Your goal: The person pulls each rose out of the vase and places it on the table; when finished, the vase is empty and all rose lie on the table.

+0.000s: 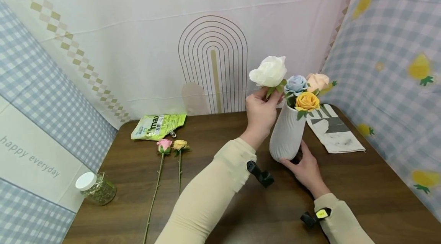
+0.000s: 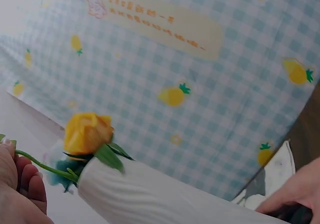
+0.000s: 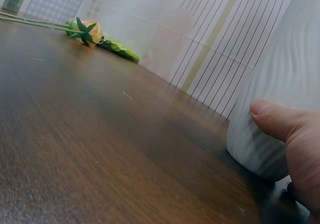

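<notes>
My left hand (image 1: pixel 261 115) pinches a white rose (image 1: pixel 268 71) just under its bloom, up and to the left of the white vase (image 1: pixel 286 135). In the left wrist view, a green stem (image 2: pixel 42 165) runs from the left hand (image 2: pixel 22 189) to the vase's mouth. Low on the vase, my right hand (image 1: pixel 307 169) grips the base, its thumb (image 3: pixel 272 119) along the ribbed side in the right wrist view. The vase leans a little on the table. A blue rose (image 1: pixel 295 84), a peach rose (image 1: pixel 317 82) and an orange-yellow rose (image 1: pixel 307 101) stand in it.
On the brown table (image 1: pixel 213 136) lie a pink rose (image 1: pixel 164 145) and a pale yellow rose (image 1: pixel 180 144), left of my left arm. Behind them is a green packet (image 1: pixel 158 126). A lidded jar (image 1: pixel 100 189) stands far left; a folded cloth (image 1: pixel 335 131) lies right of the vase.
</notes>
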`<move>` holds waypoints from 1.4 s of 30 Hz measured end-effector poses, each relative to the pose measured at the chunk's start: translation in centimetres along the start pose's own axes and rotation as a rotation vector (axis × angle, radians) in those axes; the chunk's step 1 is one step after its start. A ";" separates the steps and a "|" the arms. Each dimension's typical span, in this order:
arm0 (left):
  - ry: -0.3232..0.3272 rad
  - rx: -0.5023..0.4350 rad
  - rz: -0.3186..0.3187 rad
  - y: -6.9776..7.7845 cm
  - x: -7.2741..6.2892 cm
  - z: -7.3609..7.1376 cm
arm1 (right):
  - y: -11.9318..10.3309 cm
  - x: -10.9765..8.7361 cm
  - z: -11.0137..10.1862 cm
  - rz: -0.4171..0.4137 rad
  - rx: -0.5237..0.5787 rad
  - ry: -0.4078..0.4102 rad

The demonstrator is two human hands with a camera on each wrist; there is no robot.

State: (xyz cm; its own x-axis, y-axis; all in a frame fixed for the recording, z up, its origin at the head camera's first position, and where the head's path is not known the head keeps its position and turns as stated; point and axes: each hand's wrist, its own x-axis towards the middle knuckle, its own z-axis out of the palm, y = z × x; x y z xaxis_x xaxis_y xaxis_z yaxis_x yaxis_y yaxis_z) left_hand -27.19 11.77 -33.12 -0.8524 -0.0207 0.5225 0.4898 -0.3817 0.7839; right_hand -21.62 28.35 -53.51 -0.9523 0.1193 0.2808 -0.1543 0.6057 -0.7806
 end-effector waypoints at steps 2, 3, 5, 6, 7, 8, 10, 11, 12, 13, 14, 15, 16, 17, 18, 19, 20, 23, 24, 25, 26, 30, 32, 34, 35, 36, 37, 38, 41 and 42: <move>0.015 -0.020 0.012 0.4 0.2 0.0 | -0.1 0.0 0.0 -0.004 0.001 0.001; 0.025 -0.030 0.018 0.6 0.4 -0.1 | -0.1 0.1 0.1 -0.005 0.000 0.003; 0.041 -0.053 0.032 1.0 0.7 -0.3 | -0.1 0.1 0.1 -0.011 -0.005 0.008; 0.051 -0.059 0.041 1.1 0.8 -0.5 | 0.0 0.1 0.1 -0.014 -0.008 0.010; 0.061 -0.064 0.054 1.3 1.0 -0.7 | 0.0 0.1 0.2 -0.018 -0.011 0.013; 0.071 -0.067 0.063 1.4 1.1 -0.9 | 0.0 0.1 0.2 -0.022 -0.012 0.014; 0.089 -0.068 0.078 1.8 1.3 -1.4 | 0.1 0.2 0.3 -0.028 -0.017 0.018; 0.099 -0.069 0.084 1.9 1.5 -1.6 | 0.1 0.2 0.4 -0.028 -0.015 0.021; 0.109 -0.072 0.095 2.1 1.6 -1.9 | 0.1 0.2 0.4 -0.031 -0.015 0.021; 0.121 -0.079 0.103 2.3 1.7 -2.1 | 0.1 0.2 0.4 -0.033 -0.012 0.020; 0.134 -0.087 0.107 2.6 1.8 -2.4 | 0.1 0.2 0.4 -0.033 -0.010 0.020; 0.149 -0.094 0.114 2.9 1.9 -2.6 | 0.0 0.2 0.4 -0.034 -0.008 0.020; 0.164 -0.104 0.121 3.3 2.0 -2.8 | 0.0 0.2 0.4 -0.034 -0.006 0.022; 0.178 -0.115 0.129 3.7 2.2 -3.1 | 0.0 0.2 0.4 -0.034 -0.005 0.021; 0.192 -0.133 0.136 4.1 2.3 -3.4 | -0.1 0.2 0.4 -0.034 -0.008 0.020; 0.208 -0.143 0.146 4.6 2.5 -3.7 | -0.1 0.2 0.4 -0.030 -0.010 0.022; 0.224 -0.148 0.158 5.1 2.7 -4.0 | -0.2 0.2 0.4 -0.026 -0.012 0.024; 0.268 -0.147 0.187 6.5 3.1 -5.5 | -0.3 0.3 0.4 -0.024 -0.007 0.017; 0.281 -0.142 0.193 7.0 3.2 -6.2 | -0.4 0.3 0.4 -0.026 -0.003 0.015; 0.293 -0.132 0.198 7.4 3.2 -6.8 | -0.4 0.3 0.4 -0.029 0.002 0.014; 0.304 -0.133 0.199 7.8 3.3 -7.5 | -0.4 0.3 0.3 -0.034 0.005 0.011; 0.341 -0.150 0.189 8.8 3.2 -10.5 | -0.3 0.3 0.3 -0.044 -0.001 0.012; 0.350 -0.154 0.187 9.0 3.0 -11.9 | -0.1 0.3 0.3 -0.040 -0.007 0.009; 0.350 -0.143 0.191 9.0 2.6 -13.4 | 0.0 0.2 0.3 -0.034 -0.010 0.008; 0.347 -0.135 0.191 8.9 2.4 -14.0 | 0.0 0.2 0.3 -0.033 -0.009 0.009; 0.343 -0.126 0.190 8.9 2.1 -14.7 | 0.0 0.1 0.3 -0.031 -0.010 0.008; 0.337 -0.118 0.191 8.8 1.8 -15.4 | 0.1 0.1 0.3 -0.031 -0.013 0.009; 0.331 -0.109 0.190 8.7 1.5 -16.0 | 0.1 0.1 0.3 -0.031 -0.016 0.011; 0.297 -0.086 0.174 8.2 0.5 -17.9 | 0.0 0.0 0.2 -0.035 -0.023 0.017; 0.288 -0.082 0.164 8.1 0.2 -18.4 | 0.1 0.0 0.2 -0.035 -0.028 0.020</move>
State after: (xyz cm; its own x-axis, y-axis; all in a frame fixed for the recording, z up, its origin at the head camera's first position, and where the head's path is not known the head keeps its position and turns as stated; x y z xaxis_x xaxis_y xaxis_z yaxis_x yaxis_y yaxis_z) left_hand -26.75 -8.35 -32.89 -0.7862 -0.3434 0.5138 0.6179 -0.4248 0.6616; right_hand -21.67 28.27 -53.66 -0.9409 0.1134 0.3192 -0.1798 0.6315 -0.7542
